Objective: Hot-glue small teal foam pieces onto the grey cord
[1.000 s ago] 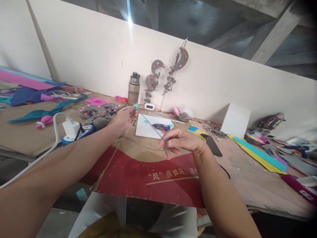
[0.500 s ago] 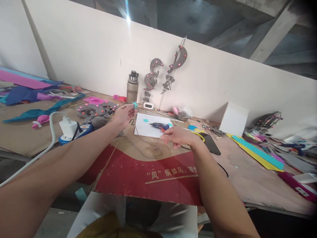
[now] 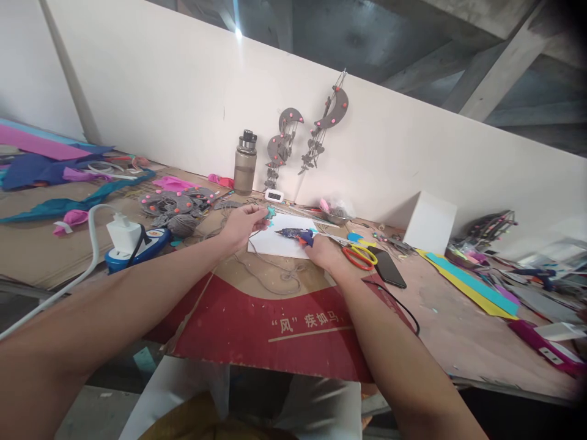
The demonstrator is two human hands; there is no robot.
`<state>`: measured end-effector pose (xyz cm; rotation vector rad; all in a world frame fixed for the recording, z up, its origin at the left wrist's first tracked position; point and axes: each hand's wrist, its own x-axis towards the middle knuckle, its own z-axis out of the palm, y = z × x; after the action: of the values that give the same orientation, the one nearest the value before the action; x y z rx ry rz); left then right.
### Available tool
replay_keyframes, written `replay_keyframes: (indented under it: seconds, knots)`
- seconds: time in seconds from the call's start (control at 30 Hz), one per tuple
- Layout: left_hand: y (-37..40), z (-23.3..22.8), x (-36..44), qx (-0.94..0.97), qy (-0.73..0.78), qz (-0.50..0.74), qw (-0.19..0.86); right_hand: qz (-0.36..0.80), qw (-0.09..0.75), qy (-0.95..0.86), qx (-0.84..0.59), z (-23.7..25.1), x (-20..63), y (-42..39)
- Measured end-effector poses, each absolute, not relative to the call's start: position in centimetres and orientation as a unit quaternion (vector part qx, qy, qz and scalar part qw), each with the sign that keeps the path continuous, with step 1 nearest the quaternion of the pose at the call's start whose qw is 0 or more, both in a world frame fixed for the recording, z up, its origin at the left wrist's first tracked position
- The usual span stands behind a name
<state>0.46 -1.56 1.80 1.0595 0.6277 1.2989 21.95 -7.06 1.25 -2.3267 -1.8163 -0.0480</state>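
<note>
— Over the white sheet [image 3: 275, 243], what's in your hands?
— My left hand [image 3: 242, 223] pinches a teal flower [image 3: 270, 212]; my right hand [image 3: 323, 252] closes around the blue glue gun [image 3: 293, 233] lying on it.

the right hand [image 3: 326, 252] hides the glue gun [image 3: 293, 233] handle; its grip cannot be told.
</note>
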Motion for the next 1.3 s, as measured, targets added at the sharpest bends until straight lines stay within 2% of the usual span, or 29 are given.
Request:
replay_keyframes:
  seconds: [0.27,0.43,0.6,0.77,1.03,1.3]
  knots:
    - [-0.9,1.2,0.5,0.455,0.310,0.572,0.608,-0.023,0.367,-0.576,-0.730,2.4,22.6,-6.6]
    - [-0.6,1.0,0.5,0.449,0.335,0.566,0.605,0.105,0.437,-0.581,-0.678,1.9,21.6,-6.3]
    - [-0.4,0.8,0.4,0.454,0.333,0.565,0.603,0.224,0.521,-0.596,-0.569,2.5,19.3,-7.7]
    - [-0.5,0.9,0.4,0.454,0.320,0.572,0.604,0.260,0.523,-0.645,-0.493,3.6,17.6,-9.6]
    - [-0.7,1.1,0.4,0.440,0.315,0.587,0.602,0.157,0.463,-0.711,-0.505,3.5,17.3,-10.4]
    - [-0.5,0.8,0.5,0.452,0.297,0.596,0.593,0.125,0.441,-0.722,-0.519,3.3,17.2,-10.5]
